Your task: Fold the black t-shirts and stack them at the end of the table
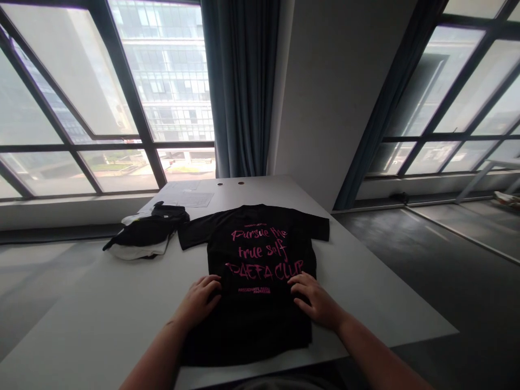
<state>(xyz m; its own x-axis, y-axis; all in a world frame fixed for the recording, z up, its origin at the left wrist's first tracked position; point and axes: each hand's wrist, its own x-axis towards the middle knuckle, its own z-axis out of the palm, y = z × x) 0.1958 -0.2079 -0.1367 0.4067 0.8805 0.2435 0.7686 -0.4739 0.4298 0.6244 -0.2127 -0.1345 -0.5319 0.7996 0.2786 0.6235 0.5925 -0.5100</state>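
A black T-shirt (252,325) with pink lettering lies spread flat in front of me, its collar away from me and both sleeves out to the sides. My left hand (200,300) rests on its left side below the lettering, fingers slightly curled and thumb apart from them. On the opposite side, my right hand (316,302) touches the cloth near the end of the lettering, its fingers spread. Neither hand grips the fabric visibly. The shirt's hem lies near the table's front edge.
A pile of black and white clothes (148,233) sits left of the shirt on the white table (374,303). Papers (197,199) lie farther back, near two small round spots on the tabletop. Beyond are windows, a blue curtain (244,86) and a pillar (325,97).
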